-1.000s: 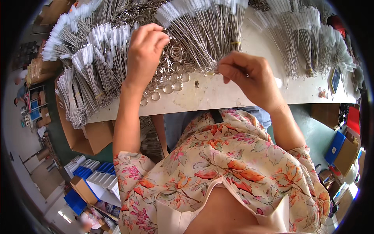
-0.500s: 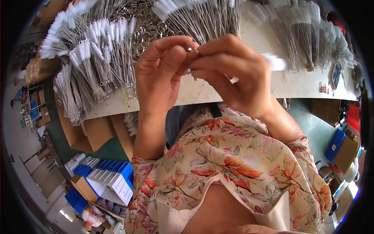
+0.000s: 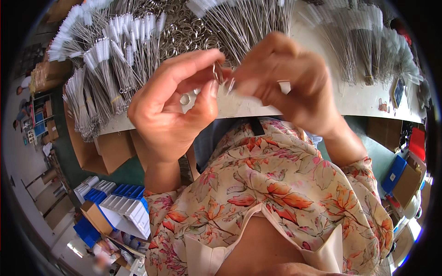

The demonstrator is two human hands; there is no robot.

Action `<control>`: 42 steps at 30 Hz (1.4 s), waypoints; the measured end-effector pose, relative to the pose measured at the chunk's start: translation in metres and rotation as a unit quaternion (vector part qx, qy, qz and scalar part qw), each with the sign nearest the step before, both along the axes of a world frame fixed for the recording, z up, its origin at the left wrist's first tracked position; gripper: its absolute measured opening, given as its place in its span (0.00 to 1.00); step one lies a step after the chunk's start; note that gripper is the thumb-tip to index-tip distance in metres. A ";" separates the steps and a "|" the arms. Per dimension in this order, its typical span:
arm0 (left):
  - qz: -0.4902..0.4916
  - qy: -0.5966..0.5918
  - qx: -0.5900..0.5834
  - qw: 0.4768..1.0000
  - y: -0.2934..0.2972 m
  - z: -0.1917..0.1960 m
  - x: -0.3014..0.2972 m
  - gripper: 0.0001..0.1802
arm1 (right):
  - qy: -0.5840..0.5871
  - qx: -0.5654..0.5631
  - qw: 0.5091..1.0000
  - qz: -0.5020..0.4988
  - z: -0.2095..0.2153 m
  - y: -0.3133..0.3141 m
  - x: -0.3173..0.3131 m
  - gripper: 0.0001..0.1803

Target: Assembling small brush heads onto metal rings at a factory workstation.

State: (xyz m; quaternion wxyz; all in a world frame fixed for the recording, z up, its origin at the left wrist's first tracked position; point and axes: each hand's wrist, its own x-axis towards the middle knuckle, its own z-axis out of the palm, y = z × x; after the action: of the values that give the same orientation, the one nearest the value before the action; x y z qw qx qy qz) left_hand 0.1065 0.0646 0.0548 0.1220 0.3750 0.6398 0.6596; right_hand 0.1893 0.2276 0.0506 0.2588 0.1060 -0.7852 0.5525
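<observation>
A metal split ring [image 3: 217,72] stands on edge between the thumb and fingertip of my left hand [image 3: 172,99], pinched there. My right hand [image 3: 292,78] is closed in a pinch just beside it, smeared by motion. At its fingertips shows a small shiny metal piece [image 3: 230,85], too blurred to name, close to the ring. Both hands are raised over the near edge of the white table [image 3: 239,106]. Beyond them lies a heap of metal rings [image 3: 195,34]. Below my left fingers, another ring [image 3: 185,99] shows.
Wire-handled brushes with white bristles lie in bundles [image 3: 108,64] on the left, a fan of brushes [image 3: 248,27] at the far middle, and more brushes [image 3: 368,46] on the right. A cardboard box [image 3: 113,154] stands below the table's left edge. White and blue crates [image 3: 126,209] are at lower left.
My hands have drawn apart a little, the left moving left and nearer. The ring is now plainly visible in my left pinch. A white blur beside my right hand is gone.
</observation>
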 end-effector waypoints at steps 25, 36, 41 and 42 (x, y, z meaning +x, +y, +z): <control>0.068 0.058 0.047 0.995 -0.006 0.000 0.005 0.16 | -0.363 -0.326 0.855 0.177 -0.005 0.006 -0.016 0.09; 0.060 0.080 0.020 0.995 -0.004 -0.010 -0.001 0.16 | -0.252 -0.360 0.890 0.121 -0.007 -0.012 -0.011 0.10; 0.057 0.061 0.030 0.996 -0.006 -0.013 -0.002 0.16 | -0.250 -0.379 0.884 0.112 -0.006 -0.015 -0.015 0.11; 0.057 0.060 0.028 0.996 -0.007 -0.014 -0.002 0.16 | -0.255 -0.358 0.891 0.112 -0.007 -0.014 -0.015 0.11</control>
State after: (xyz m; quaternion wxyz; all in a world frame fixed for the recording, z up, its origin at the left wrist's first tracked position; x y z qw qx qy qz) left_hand 0.1050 0.0572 0.0413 0.0351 0.3795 0.6479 0.6595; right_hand 0.1742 0.2131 0.0439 0.0063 -0.0509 -0.5561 0.8295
